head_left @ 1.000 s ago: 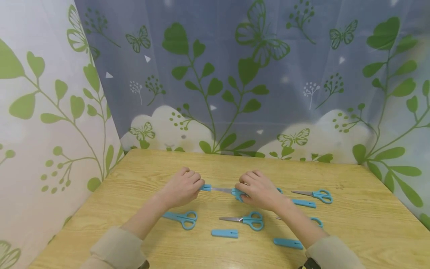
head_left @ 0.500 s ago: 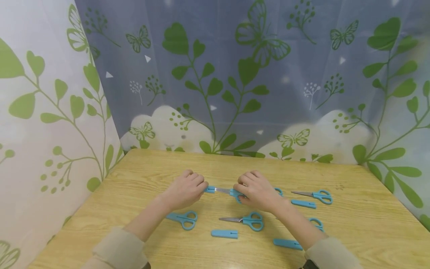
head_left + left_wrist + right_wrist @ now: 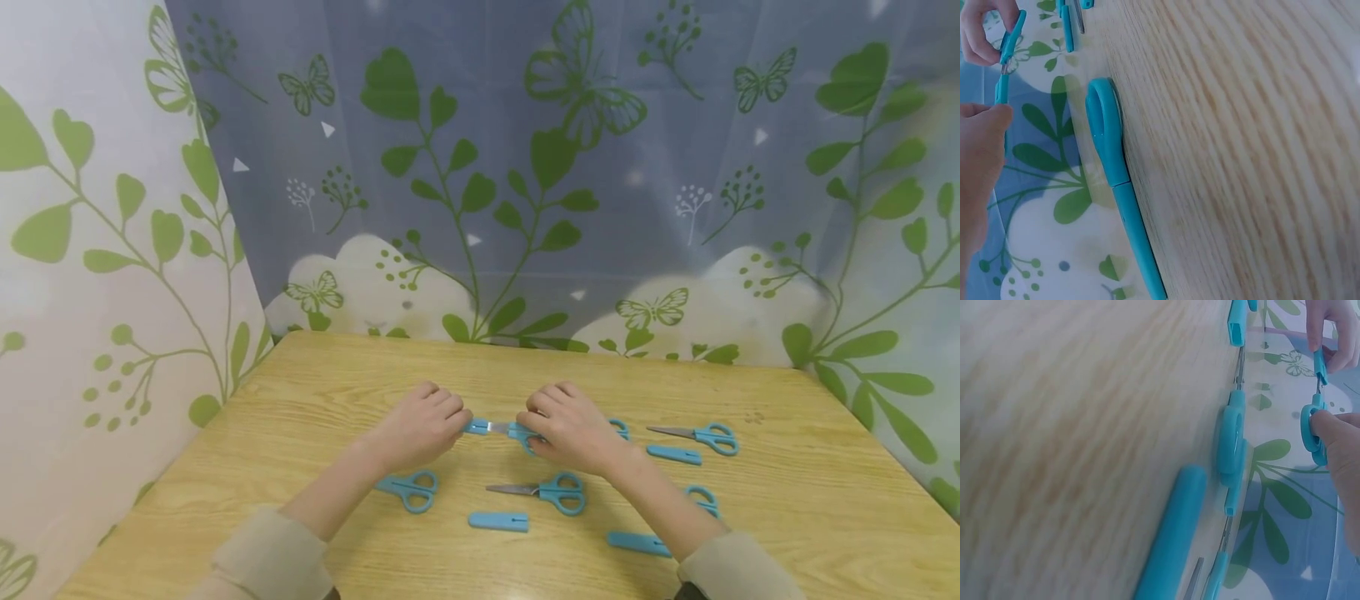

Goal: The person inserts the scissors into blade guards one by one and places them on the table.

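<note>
My left hand pinches a light-blue blade cover in the head view. Facing it, my right hand grips the blue handle of a pair of scissors. The tips of their blades sit inside the cover's mouth, and a short bare length of metal shows between cover and handle. In the right wrist view, the thumb lies at the handle loop. Below the left hand lies a covered pair of scissors, partly behind the left wrist. Nearer the middle, uncovered scissors lie above a loose cover.
On the wooden table, more uncovered scissors lie at the right with a loose cover. Another cover lies near the front, below scissors partly hidden by the right forearm. A blue handle shows behind the right hand. Patterned curtains border the table.
My left hand has moved right with the cover, and my right hand slightly left with the scissors. The blades have slid further into the cover, so less metal shows.
</note>
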Demonstrator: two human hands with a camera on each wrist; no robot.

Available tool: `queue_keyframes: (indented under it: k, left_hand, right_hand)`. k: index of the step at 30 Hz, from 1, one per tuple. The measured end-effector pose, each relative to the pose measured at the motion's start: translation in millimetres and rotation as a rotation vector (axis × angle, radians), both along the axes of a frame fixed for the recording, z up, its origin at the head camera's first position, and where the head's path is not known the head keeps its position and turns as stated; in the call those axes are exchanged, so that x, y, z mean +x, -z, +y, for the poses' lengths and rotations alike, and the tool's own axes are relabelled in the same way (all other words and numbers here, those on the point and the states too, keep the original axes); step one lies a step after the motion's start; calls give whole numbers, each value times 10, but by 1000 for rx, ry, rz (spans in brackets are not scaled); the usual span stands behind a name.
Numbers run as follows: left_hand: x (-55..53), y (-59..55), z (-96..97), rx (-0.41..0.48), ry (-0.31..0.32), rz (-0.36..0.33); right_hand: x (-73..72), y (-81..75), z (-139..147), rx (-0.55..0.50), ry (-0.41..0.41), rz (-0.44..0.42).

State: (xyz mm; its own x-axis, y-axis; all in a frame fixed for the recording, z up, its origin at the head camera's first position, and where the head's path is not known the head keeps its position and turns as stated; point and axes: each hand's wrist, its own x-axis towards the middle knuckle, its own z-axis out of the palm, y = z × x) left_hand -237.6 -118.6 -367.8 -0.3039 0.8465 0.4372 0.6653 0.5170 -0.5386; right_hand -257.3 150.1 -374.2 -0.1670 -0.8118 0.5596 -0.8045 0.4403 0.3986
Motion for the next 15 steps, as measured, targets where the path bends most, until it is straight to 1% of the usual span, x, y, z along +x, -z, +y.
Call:
queue_keyframes:
  k: [6, 15]
  left_hand:
    - [22, -6, 17, -19, -23, -55]
    - [17, 21, 15, -6, -14, -52]
  right_hand:
    - [6, 15, -22, -6, -2, 8]
    - [15, 29, -43, -3, -14, 1]
